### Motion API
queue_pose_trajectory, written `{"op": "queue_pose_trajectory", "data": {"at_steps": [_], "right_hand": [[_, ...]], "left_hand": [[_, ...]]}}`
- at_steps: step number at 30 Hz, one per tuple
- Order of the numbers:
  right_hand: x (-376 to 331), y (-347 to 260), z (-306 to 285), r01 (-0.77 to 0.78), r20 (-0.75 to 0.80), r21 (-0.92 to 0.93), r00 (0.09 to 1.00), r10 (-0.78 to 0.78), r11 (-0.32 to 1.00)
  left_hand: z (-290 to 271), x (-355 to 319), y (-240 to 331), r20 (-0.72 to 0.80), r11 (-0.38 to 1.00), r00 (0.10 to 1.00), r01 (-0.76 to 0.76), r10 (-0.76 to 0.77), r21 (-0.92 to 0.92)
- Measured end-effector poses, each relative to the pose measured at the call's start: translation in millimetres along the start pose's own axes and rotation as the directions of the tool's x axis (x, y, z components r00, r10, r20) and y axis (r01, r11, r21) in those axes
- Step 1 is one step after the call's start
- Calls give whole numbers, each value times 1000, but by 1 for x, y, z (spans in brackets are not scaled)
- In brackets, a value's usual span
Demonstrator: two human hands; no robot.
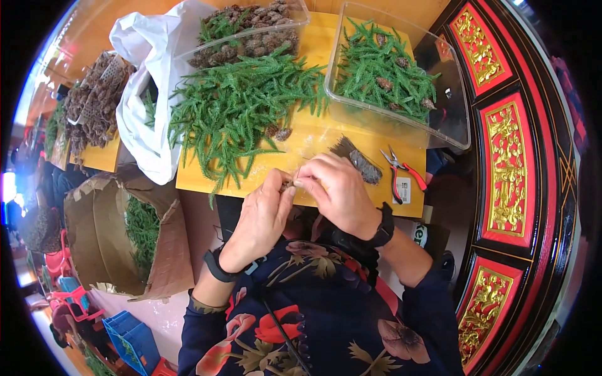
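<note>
My left hand point(268, 210) and my right hand point(342, 193) meet at the front edge of the yellow table, fingertips pinched close together. Between the left fingers shows a bit of a small brown thing point(286, 186), probably a pine cone, mostly hidden. The right thumb and forefinger are closed right beside it; what they grip is too small to make out. Beyond the hands lies a big heap of green artificial pine sprigs point(241, 103) with loose pine cones point(283, 134). To the right are a bundle of dark thin wires point(359, 161) and red-handled pliers point(401, 172), jaws apart.
A clear plastic bin point(401, 119) holds sprigs and cones at the back right; another bin of pine cones point(257, 41) stands behind the heap. A white bag point(147, 94), an opened cardboard box point(169, 263) and a blue crate point(132, 341) are leftward. Carved red-and-gold panels point(506, 169) line the right.
</note>
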State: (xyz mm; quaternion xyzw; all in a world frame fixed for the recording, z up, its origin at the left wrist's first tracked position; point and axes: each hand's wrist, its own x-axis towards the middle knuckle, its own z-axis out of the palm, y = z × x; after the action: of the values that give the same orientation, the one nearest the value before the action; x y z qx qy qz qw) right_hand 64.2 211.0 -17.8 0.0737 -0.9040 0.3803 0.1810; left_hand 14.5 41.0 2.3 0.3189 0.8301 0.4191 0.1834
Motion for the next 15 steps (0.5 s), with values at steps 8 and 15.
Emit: {"op": "queue_pose_trajectory", "data": {"at_steps": [8,15], "right_hand": [[-28,-1,26,-432,245,883,759,603,185],[-44,4,27,-376,220,922,705,674,92]], "left_hand": [[26,7,-6,6,858,996,83,-93,-506],[50,9,-2,-55,917,998,-53,34,-396]]}}
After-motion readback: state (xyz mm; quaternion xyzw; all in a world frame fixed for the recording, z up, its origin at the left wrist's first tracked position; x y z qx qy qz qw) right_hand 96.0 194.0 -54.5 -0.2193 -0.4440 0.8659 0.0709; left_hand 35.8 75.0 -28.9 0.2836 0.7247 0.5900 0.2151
